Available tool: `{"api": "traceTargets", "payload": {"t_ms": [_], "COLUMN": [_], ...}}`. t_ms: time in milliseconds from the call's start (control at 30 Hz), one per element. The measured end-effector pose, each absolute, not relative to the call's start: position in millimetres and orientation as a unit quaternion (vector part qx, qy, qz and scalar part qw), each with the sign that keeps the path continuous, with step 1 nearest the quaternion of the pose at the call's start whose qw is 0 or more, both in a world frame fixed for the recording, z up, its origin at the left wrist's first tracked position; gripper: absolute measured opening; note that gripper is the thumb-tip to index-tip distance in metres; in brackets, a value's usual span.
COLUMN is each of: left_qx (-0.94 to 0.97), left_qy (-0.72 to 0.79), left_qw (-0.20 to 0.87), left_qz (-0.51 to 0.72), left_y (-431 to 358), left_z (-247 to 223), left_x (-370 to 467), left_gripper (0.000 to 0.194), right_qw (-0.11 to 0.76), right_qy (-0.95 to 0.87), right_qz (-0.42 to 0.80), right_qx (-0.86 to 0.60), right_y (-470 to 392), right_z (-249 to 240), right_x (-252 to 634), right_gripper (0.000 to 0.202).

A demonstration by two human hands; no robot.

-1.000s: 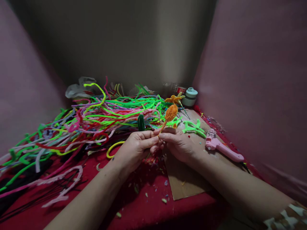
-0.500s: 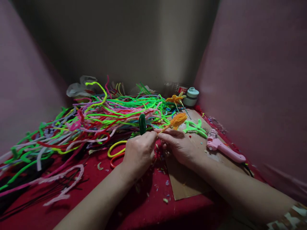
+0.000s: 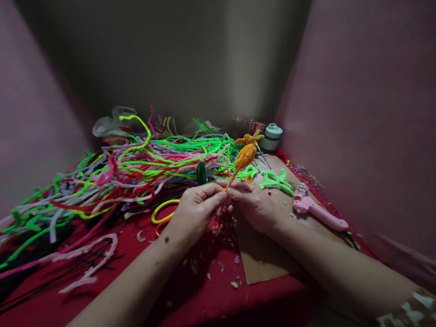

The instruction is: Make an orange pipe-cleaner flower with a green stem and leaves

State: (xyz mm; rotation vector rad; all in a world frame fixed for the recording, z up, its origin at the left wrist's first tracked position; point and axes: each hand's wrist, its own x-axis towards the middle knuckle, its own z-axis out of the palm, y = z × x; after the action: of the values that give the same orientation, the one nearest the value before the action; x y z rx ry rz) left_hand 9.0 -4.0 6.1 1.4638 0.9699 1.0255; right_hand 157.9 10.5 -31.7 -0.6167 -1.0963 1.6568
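Between my hands is an orange pipe cleaner petal (image 3: 245, 157), a fuzzy leaf-shaped loop that narrows to a twisted stem. My left hand (image 3: 199, 206) pinches the lower end of that stem between thumb and forefinger. My right hand (image 3: 254, 203) closes on the same stem from the other side, its fingertips meeting the left ones. The petal points up and slightly right. Just behind my left hand a dark green pipe cleaner loop (image 3: 201, 173) stands up. Another bit of orange shows behind my right fingers, mostly hidden.
A heap of coloured pipe cleaners (image 3: 163, 156) spreads over the left and back of the red cloth. Yellow- and red-handled scissors (image 3: 160, 212) lie left of my hands. On the right, a pink glue gun (image 3: 318, 209) rests on cardboard (image 3: 265, 263). A pale blue-lidded jar (image 3: 271, 136) stands behind.
The orange petal has swung from leaning right to more upright. My left hand has rolled so its thumb side faces up, both hands still pinching the stem.
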Motion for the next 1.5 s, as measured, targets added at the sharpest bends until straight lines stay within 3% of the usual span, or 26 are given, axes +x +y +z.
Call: {"api": "traceTargets", "payload": {"t_ms": [133,300,400,500,633,733,1100,1500], "left_qx": [0.549,0.546,0.644,0.756,0.838,0.848,0.798,0.587], "left_qy": [0.354,0.341,0.386,0.438,0.443,0.418,0.432,0.357], "left_qw": [0.657,0.680,0.555,0.313,-0.004,-0.064,0.125,0.616], "left_qz": [0.376,0.351,0.359,0.373,0.319,0.321,0.402,0.386], "left_y": [-1,2,2,1,1,1,-2,-1], "left_z": [3,1,1,-6,-20,-22,-10,5], "left_x": [4,1,2,4,3,1,3,2], "left_gripper": [0.024,0.018,0.022,0.015,0.020,0.021,0.018,0.021], "right_qw": [0.473,0.503,0.525,0.547,0.546,0.545,0.538,0.513], "right_qy": [-0.445,-0.433,-0.412,-0.364,-0.343,-0.382,-0.408,-0.444], "right_qz": [0.721,0.714,0.703,0.703,0.694,0.667,0.674,0.694], "right_qx": [-0.241,-0.223,-0.247,-0.273,-0.320,-0.335,-0.298,-0.239], "right_y": [13,14,14,14,11,10,10,11], "right_z": [-32,-31,-32,-33,-34,-33,-28,-29], "right_x": [159,157,156,154,153,153,155,154], "right_gripper": [0.030,0.018,0.011,0.014,0.015,0.014,0.012,0.016]}}
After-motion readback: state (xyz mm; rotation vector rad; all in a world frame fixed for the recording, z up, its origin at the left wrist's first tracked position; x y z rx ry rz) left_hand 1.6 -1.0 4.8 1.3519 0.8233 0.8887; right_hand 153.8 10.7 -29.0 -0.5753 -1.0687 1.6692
